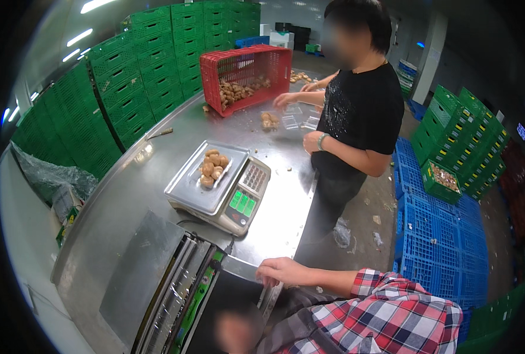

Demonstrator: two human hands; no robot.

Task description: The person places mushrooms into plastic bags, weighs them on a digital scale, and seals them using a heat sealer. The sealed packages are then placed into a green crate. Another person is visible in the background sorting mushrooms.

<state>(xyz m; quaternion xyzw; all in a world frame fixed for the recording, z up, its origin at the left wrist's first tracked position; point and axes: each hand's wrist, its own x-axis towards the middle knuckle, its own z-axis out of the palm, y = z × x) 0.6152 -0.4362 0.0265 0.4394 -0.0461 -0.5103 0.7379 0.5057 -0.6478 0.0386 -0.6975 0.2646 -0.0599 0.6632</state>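
My right hand (283, 271) hangs loosely bent over the front edge of the steel table, beside a film wrapping machine (180, 296). No object shows in its fingers. A blurred patch at the bottom, over the machine's black plate (233, 290), looks like my left hand (236, 329); its fingers cannot be made out. Clear film lies along the machine's rollers (174, 283). Beyond it stands a digital scale (244, 194) with a lit green display. On its metal pan (187, 186) sits a clear tray heaped with brown mushrooms (212, 168).
A co-worker (364, 110) stands at the table by a tipped red crate (244, 55) of mushrooms, several clear trays (291, 121) and a filled tray (269, 120). A knife (160, 132) lies near the far edge. Green crates (152, 62) and blue pallets (439, 243) flank the table.
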